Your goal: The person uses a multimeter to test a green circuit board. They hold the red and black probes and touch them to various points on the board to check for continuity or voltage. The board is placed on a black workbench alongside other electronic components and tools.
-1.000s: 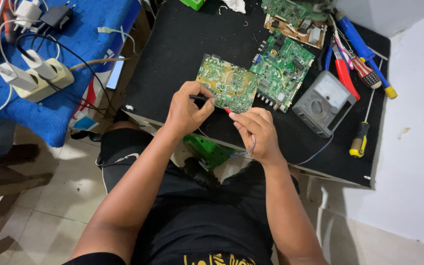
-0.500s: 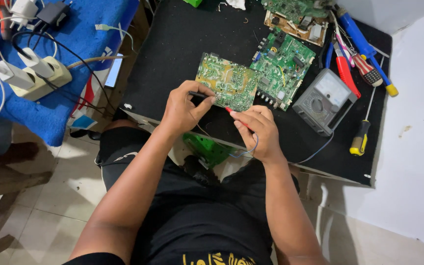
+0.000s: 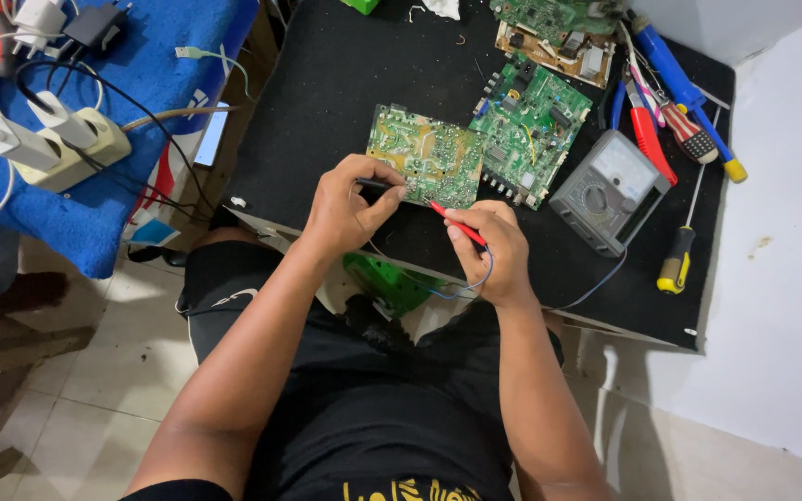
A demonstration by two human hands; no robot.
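Observation:
A green circuit board (image 3: pixel 427 154) lies solder side up on the black work mat (image 3: pixel 345 102). My left hand (image 3: pixel 347 206) grips a black test probe (image 3: pixel 378 186) whose tip rests on the board's near edge. My right hand (image 3: pixel 492 249) pinches a red test probe (image 3: pixel 452 221), its tip on the same edge a little to the right. Thin leads run from both probes back under my hands toward a grey multimeter (image 3: pixel 611 190) to the right of the boards.
A second green board (image 3: pixel 531 125) lies beside the first, with more boards (image 3: pixel 559 37) behind it. Screwdrivers (image 3: pixel 684 79) and red pliers (image 3: pixel 647 139) lie at the mat's right. A power strip with chargers (image 3: pixel 58 139) sits on a blue cloth at left.
The camera has shifted slightly. Both hands stay at the board's near edge with the probes, only nudged a little.

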